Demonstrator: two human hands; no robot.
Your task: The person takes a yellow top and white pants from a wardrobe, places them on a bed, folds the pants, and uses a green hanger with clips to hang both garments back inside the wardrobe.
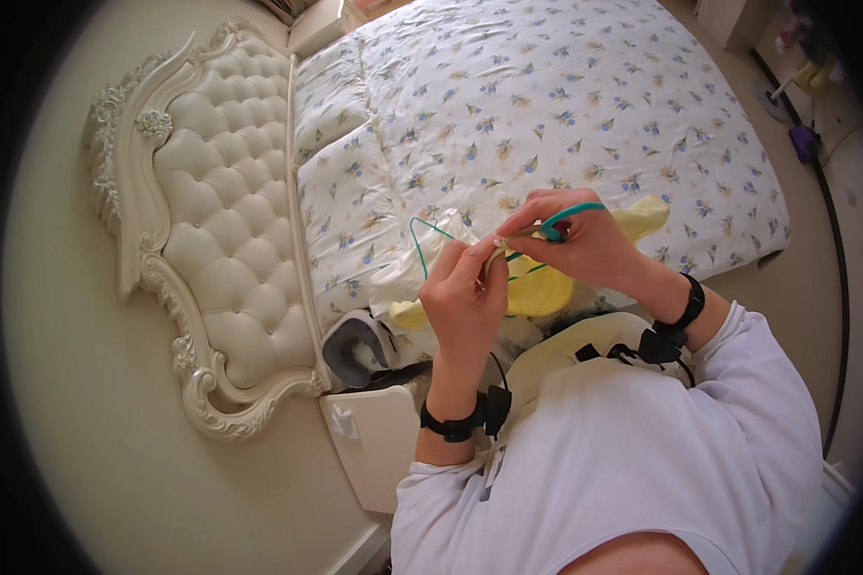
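My left hand (465, 297) is closed, its thumb and fingertips pinching one end of a small beige strip (501, 246), probably cloth. Close beside it, my right hand (577, 247) has its fingers bent round a teal clothes hanger (573, 207) and pinches the strip's other end. The hanger's far corner shows left of my left hand; its middle is hidden behind my fingers. Below and behind both hands lies a yellow and white garment (542, 293) on the bed's near edge. Its yellow parts stick out to either side.
A bed (547, 105) with a flowered cover fills the space ahead. Its tufted cream headboard (225, 192) stands at the left. A white nightstand (364, 446) is at the near left, beside a grey and white curved object (357, 347). A dark cable (828, 230) runs along the right.
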